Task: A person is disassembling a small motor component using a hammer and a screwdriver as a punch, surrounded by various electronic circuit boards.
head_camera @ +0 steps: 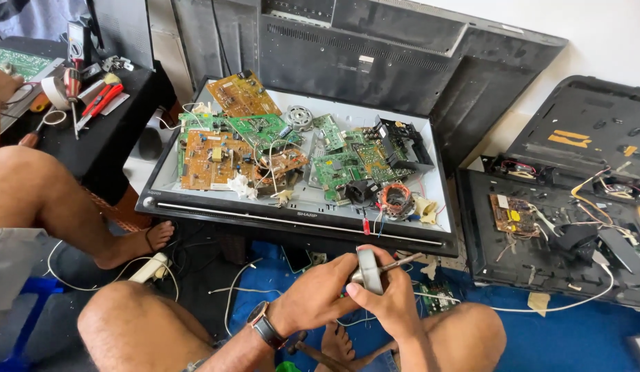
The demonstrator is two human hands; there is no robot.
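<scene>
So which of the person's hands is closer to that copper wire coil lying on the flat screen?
The right hand. It sits almost straight below the copper coil, gripping a small grey motor part. The left hand holds the same part from further left.

a white wall [609, 34] rises at the back, with dark screen back covers [375, 55] leaning against it. blue floor covering [582, 337] lies below — bright, even light. a black side table [120, 117] stands left.
</scene>
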